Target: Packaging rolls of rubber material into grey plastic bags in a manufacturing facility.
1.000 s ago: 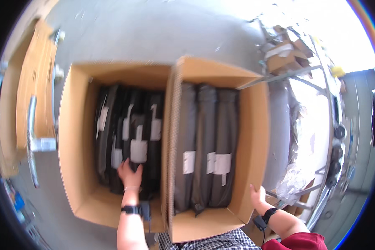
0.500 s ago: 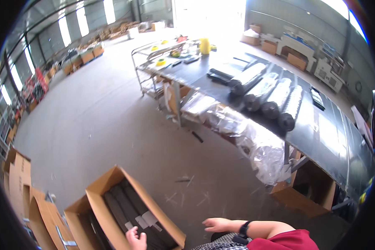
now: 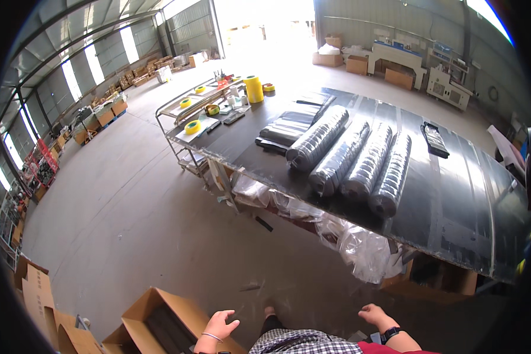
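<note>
"Where's the open, brown cardboard box [image 3: 186, 310]?"
"I see it just beside the left hand [image 3: 220, 324], well apart from the right hand [image 3: 379, 317]!"
"Grip?"
"Both empty: left fingers parted, right ones loosely curled, half open!"

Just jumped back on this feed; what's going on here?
A person stands before a long dark table, both hands apparently empty. The left hand is close to an open cardboard box with dark packs inside; whether it touches the box is unclear. The right hand is held out over the floor. Four dark, shiny-wrapped rolls lie side by side on the table.
</note>
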The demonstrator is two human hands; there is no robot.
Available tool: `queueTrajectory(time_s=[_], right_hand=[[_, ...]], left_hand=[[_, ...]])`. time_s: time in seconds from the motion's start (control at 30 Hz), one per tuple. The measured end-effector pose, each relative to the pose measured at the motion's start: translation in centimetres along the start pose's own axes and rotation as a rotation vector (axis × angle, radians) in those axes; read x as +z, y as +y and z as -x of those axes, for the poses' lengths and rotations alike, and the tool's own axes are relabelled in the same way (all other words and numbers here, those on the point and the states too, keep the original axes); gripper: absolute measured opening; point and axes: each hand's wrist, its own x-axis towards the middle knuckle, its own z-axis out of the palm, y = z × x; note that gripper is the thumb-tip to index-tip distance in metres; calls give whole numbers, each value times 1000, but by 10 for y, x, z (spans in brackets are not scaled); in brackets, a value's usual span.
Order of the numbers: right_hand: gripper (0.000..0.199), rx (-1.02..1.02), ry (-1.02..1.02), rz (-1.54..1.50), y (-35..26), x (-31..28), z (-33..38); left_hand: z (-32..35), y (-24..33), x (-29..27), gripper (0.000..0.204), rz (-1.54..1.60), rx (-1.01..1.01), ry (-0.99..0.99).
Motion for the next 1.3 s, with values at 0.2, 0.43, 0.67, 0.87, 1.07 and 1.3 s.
queueTrajectory(time_s=[0.2,0.43,0.67,0.87,1.07,1.3], right_hand=[[63,-87,-176,32,-118,-10,-41],[52,-421,-145,-445,-345,-93,-68],[69,-756,153,-544,-503,-167,-151],[107,-475,576,-320,-580,-235,-285],[129,-33,610,-340,-622,-266,-371],[125,34,831,-454,-638,-266,-373]], left_hand=[[-155,-14,-50,51,-168,111,-226],[-327,88,-154,45,-117,261,-64],[-464,157,-169,41,128,472,-154],[-586,235,-189,46,-123,758,-26],[-742,297,-184,68,-295,781,82],[-899,396,-149,82,-574,681,66]])
